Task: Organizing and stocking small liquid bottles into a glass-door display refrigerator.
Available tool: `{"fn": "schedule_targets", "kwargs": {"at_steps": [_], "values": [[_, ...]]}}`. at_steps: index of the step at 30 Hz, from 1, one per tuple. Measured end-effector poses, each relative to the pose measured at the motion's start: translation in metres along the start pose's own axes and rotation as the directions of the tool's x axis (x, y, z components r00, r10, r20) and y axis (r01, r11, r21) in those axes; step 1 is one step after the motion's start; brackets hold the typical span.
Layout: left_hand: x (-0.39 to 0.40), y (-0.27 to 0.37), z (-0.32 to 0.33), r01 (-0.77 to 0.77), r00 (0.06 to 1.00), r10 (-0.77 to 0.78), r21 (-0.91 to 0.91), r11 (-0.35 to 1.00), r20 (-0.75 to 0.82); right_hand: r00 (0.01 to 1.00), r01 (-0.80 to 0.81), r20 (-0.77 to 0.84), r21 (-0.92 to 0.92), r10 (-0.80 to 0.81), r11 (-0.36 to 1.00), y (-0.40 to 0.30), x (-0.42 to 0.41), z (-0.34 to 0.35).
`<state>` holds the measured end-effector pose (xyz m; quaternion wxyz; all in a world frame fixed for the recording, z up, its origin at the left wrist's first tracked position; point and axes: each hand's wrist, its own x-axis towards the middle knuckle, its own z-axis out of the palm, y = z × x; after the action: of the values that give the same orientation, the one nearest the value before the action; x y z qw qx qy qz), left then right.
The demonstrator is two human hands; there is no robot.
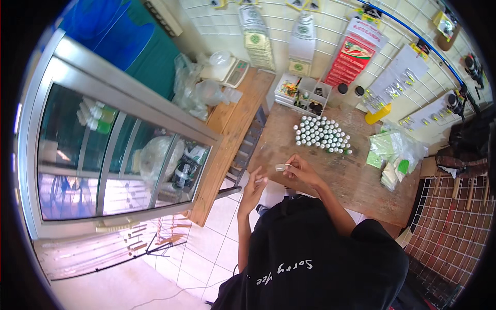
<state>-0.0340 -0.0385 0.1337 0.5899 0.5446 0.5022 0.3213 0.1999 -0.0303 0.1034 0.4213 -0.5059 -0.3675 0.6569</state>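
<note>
My right hand [300, 170] is over the near edge of the wooden table [329, 178]. Its fingers pinch a small clear container [279, 167], possibly a vial, with something white beside the fingertips. To the left, my left hand [252, 190] hovers off the table's edge, fingers apart, and I see nothing held in it. Beyond both hands stands a tight cluster of small white-capped bottles [321, 133], upright on the tabletop, with green showing on some of them.
Behind the bottles are a white compartment tray [304, 95], dark-lidded jars [342, 90] and a yellow bottle [378, 113]. Plastic packets [395, 151] lie at right. A wooden bench [221, 145] holds a digital scale [234, 73]; a glass-fronted cabinet [128, 155] stands at left.
</note>
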Motion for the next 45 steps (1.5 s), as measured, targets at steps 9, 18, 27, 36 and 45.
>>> {"fn": "schedule_targets", "kwargs": {"at_steps": [9, 18, 27, 36, 45], "values": [[-0.03, 0.032, -0.032, -0.024, 1.0, 0.028, -0.276, 0.961, 0.012, 0.879, 0.382, 0.372, -0.174, -0.299, 0.908, -0.052, -0.013, 0.088], [-0.071, 0.01, -0.085, 0.006, 0.996, 0.016, -0.252, 0.968, 0.083, 0.79, 0.578, 0.566, -0.56, -0.235, 0.593, -0.045, -0.018, 0.132], [-0.111, -0.012, -0.116, -0.022, 0.961, 0.046, -0.092, 0.996, 0.272, 0.734, 0.619, 0.671, -0.602, -0.101, 0.504, -0.028, -0.04, 0.166], [-0.141, -0.013, -0.124, -0.166, 0.983, 0.181, 0.353, 0.921, -0.01, 0.732, 0.63, 0.662, -0.568, -0.161, 0.529, -0.014, -0.049, 0.201], [-0.172, -0.013, -0.134, -0.123, 0.928, 0.248, 0.399, 0.908, -0.277, 0.693, 0.676, 0.705, -0.561, -0.153, 0.478, -0.016, -0.04, 0.242]]}}
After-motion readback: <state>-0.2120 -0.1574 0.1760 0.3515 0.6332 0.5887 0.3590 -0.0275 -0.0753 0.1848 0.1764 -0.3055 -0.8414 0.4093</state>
